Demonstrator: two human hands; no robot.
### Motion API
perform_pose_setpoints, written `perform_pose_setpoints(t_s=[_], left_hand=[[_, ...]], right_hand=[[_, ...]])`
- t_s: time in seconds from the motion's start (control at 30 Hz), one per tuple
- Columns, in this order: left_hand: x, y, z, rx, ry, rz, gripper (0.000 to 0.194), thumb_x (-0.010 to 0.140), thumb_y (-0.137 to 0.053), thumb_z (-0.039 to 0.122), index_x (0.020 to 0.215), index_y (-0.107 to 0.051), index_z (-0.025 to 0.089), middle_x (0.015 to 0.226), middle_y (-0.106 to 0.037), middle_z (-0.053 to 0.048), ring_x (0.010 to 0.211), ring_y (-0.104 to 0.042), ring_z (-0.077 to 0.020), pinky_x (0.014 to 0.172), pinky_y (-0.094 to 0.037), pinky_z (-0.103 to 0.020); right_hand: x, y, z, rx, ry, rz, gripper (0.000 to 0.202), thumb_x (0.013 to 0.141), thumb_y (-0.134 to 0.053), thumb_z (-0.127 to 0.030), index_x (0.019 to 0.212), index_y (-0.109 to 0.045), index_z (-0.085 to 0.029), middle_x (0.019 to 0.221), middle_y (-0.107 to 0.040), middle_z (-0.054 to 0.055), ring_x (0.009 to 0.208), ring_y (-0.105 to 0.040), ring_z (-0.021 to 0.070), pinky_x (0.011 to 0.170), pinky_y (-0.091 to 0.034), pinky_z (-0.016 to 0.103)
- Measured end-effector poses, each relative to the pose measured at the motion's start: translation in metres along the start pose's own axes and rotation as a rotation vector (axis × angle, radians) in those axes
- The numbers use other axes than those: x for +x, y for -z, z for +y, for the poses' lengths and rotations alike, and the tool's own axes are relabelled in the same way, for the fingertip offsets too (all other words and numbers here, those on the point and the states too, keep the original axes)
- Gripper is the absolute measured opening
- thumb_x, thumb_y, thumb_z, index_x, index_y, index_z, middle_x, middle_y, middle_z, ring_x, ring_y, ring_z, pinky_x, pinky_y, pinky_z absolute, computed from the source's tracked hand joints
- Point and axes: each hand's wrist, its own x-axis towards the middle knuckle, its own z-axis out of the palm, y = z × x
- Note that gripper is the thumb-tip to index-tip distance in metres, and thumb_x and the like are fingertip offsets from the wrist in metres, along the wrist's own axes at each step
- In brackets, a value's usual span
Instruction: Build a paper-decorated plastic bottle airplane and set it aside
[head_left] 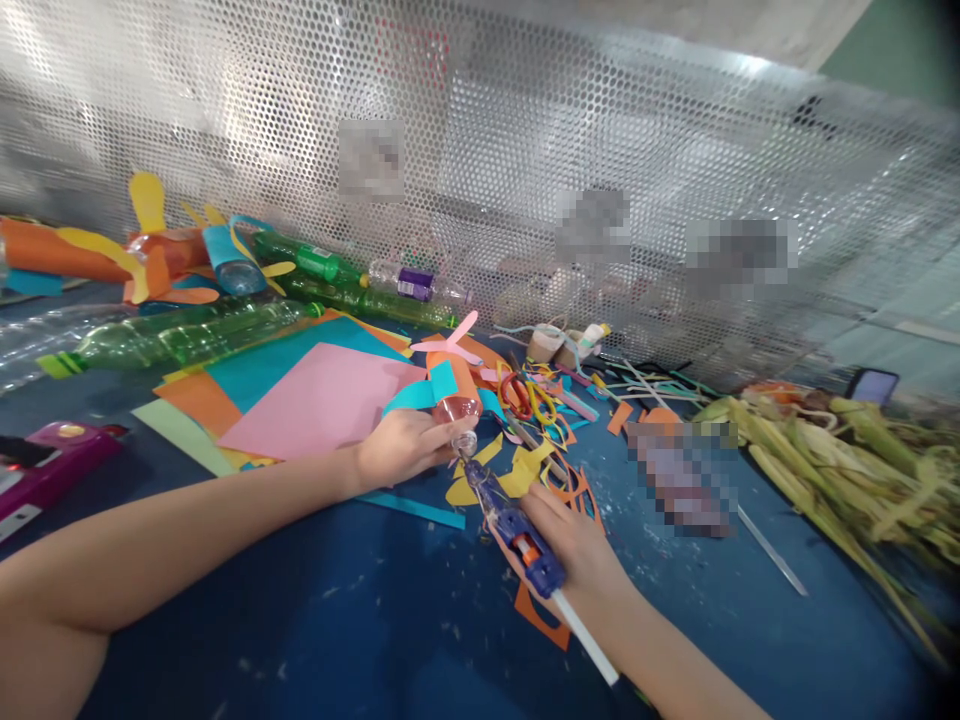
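Note:
My left hand (pixel 401 447) is closed around the neck end of a small plastic bottle (pixel 459 408). Orange and blue paper wraps the bottle, blue strips stick out at its sides, and a pink paper propeller (pixel 454 345) stands at its far end. In my right hand (pixel 574 545) is a blue glue gun (pixel 517 530), with a white glue stick coming out of its back. The gun's nozzle points at the bottle's mouth; I cannot tell whether they touch. Yellow paper blades (pixel 525 470) lie beside the gun, partly hidden by it.
Coloured paper sheets (pixel 322 400) lie left of the bottle, with green plastic bottles (pixel 187 335) behind. Paper scraps and scissors (pixel 529 395) clutter the middle. A magenta device (pixel 67 470) sits at left, corn husks (pixel 847 470) at right. A perforated metal screen (pixel 487 150) closes the back.

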Motion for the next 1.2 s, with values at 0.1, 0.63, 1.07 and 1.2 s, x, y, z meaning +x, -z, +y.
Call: perform_pose_setpoints(t_s=[0.1, 0.63, 1.07, 1.2], left_hand=[[0.0, -0.001, 0.0, -0.008, -0.004, 0.005, 0.036, 0.094, -0.037, 0.035, 0.125, -0.047, 0.017, 0.066, -0.059, 0.001, 0.056, -0.056, -0.0131, 0.054, -0.044, -0.025], [0.001, 0.0, 0.0, 0.029, 0.0, 0.042, 0.036, 0.095, -0.036, 0.037, 0.122, -0.049, 0.017, 0.064, -0.06, 0.001, 0.054, -0.056, -0.0126, 0.053, -0.043, -0.024], [0.003, 0.002, 0.0, 0.066, 0.01, 0.069, 0.037, 0.096, -0.032, 0.038, 0.118, -0.053, 0.017, 0.063, -0.062, 0.0, 0.053, -0.056, -0.0126, 0.053, -0.043, -0.024], [0.003, 0.002, 0.0, 0.05, 0.011, 0.047, 0.038, 0.096, -0.031, 0.038, 0.118, -0.054, 0.017, 0.062, -0.061, 0.001, 0.053, -0.056, -0.0121, 0.053, -0.044, -0.024]], right_hand=[[0.001, -0.002, 0.0, 0.02, 0.002, -0.006, 0.005, 0.079, -0.045, -0.016, 0.075, -0.047, -0.019, 0.071, -0.049, 0.004, 0.061, -0.053, 0.0151, 0.058, -0.047, 0.026], [-0.003, -0.005, 0.005, -0.052, 0.003, -0.023, 0.006, 0.082, -0.044, -0.019, 0.077, -0.046, -0.018, 0.073, -0.048, 0.003, 0.059, -0.05, 0.014, 0.051, -0.038, 0.023], [-0.007, 0.006, 0.011, -0.127, -0.002, -0.002, 0.008, 0.084, -0.042, -0.019, 0.077, -0.047, -0.019, 0.076, -0.052, 0.005, 0.064, -0.055, 0.0164, 0.053, -0.041, 0.025], [-0.004, 0.019, 0.024, -0.213, -0.007, 0.068, 0.004, 0.084, -0.047, -0.023, 0.08, -0.047, -0.02, 0.077, -0.051, 0.004, 0.067, -0.057, 0.0174, 0.052, -0.039, 0.025]])
